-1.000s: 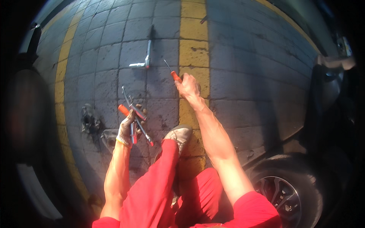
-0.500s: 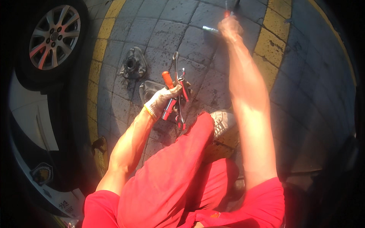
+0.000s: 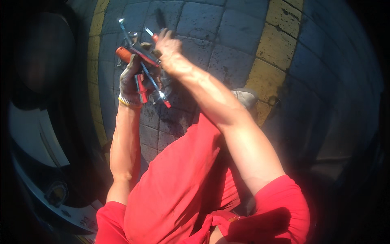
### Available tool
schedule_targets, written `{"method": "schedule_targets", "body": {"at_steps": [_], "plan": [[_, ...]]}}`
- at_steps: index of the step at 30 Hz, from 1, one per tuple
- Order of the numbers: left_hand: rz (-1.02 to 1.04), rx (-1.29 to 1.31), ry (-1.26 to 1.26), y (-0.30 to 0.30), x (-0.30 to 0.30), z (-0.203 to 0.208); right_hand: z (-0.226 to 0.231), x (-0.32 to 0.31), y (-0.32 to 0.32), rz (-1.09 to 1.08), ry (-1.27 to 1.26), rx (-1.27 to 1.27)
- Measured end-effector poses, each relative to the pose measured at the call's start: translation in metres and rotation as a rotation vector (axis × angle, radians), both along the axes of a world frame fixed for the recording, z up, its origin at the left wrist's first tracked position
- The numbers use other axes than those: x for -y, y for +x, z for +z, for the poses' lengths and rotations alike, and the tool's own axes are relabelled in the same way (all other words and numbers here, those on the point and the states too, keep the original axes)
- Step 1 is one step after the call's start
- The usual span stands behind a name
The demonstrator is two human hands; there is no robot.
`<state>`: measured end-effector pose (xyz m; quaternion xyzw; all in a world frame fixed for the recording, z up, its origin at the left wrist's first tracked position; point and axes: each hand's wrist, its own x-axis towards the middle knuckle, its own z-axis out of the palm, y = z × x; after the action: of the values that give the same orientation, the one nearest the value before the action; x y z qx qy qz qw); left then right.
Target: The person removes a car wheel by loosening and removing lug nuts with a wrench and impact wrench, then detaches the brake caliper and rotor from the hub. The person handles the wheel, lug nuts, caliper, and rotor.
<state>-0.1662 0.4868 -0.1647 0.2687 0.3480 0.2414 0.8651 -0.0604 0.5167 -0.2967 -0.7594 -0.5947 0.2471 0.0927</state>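
My left hand (image 3: 131, 83), in a dirty knit glove, is closed around a bundle of hand tools. An orange handle (image 3: 123, 53) pokes out on its left side. A long wrench (image 3: 154, 83) crosses the bundle at a slant, and a red-and-chrome socket tool (image 3: 141, 88) hangs below the fingers. My bare right hand (image 3: 168, 48) is right beside the bundle, its fingers closed on a slim red-and-silver tool (image 3: 153, 36). Motion blur hides that tool's exact kind, and I cannot tell whether it touches the others.
A car's wheel (image 3: 44, 53), dark and blurred, stands at the far left, with white bodywork (image 3: 34, 134) nearer me. Grey paving with yellow painted bands (image 3: 270, 65) lies beneath. My shoe (image 3: 245, 97) rests on the ground beyond my red-trousered knee.
My right hand has swung left and nearer, from the far paving to the bundle, bringing the red-and-silver tool. My left hand has moved farther away and left, still gripping its tools.
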Motion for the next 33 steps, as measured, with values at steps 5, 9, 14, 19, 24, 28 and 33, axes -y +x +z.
{"method": "schedule_targets", "body": {"at_steps": [5,9,14,19,24,28,33], "plan": [[0.059,0.024,0.086,0.023,0.004,0.018,0.027,0.004,0.012,-0.095,-0.161,-0.352],[-0.061,0.048,0.139,0.043,0.01,0.034,0.053,0.031,0.041,-0.058,0.028,-0.334],[-0.093,0.199,0.002,0.077,0.014,0.035,0.092,0.142,0.16,-0.21,0.189,-0.621],[-0.214,0.245,0.09,0.127,0.034,0.051,0.127,0.387,0.245,-1.028,0.407,-0.446],[-0.484,0.436,-0.22,0.18,0.068,0.077,0.193,0.655,0.187,-1.445,-0.107,-0.051],[-0.504,0.425,-0.192,0.183,0.068,0.08,0.183,0.75,0.103,-1.603,-0.52,0.006],[-0.544,0.205,-0.192,0.172,0.049,0.062,0.121,0.794,0.081,-1.428,-0.459,0.11]]}}
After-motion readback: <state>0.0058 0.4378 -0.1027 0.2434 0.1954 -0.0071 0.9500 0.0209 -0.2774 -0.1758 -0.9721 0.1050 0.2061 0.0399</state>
